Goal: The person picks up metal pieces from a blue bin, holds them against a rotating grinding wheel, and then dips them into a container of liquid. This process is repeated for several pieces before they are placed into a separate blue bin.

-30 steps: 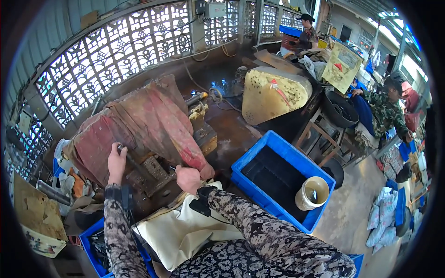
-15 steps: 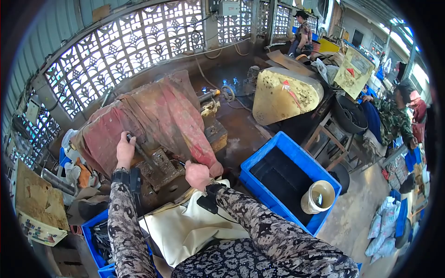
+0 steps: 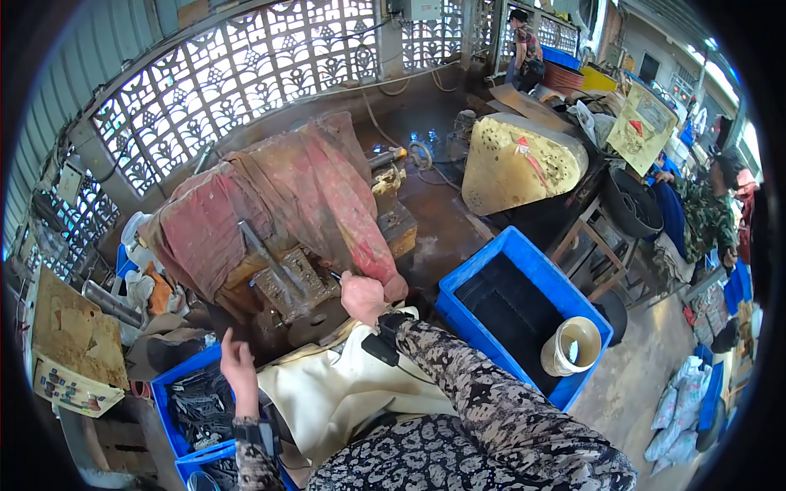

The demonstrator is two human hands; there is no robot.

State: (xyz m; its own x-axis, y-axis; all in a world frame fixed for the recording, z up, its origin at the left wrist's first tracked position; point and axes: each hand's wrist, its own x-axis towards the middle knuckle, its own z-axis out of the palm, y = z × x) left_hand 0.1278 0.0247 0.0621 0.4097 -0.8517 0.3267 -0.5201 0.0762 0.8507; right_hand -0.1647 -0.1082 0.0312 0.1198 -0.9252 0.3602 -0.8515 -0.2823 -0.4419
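My right hand [image 3: 363, 296] rests closed against the front of a rusty metal press [image 3: 288, 282] that is draped with a stained red cloth [image 3: 278, 200]; what it grips is too small to make out. My left hand [image 3: 238, 370] hangs with loose fingers over a blue crate [image 3: 168, 393] of dark metal parts at lower left, holding nothing. A cream cloth [image 3: 344, 389] covers my lap between both arms.
A large blue crate [image 3: 524, 254] with dark sheets and a cream plastic cup [image 3: 574, 345] stands at my right. A yellow perforated block [image 3: 516, 164] lies on the wet bench behind. Another person [image 3: 704, 209] sits at far right, one more [image 3: 524, 45] stands at the back.
My left hand has come down from the press lever to the blue crate of metal parts. My right hand has stayed at the front of the press.
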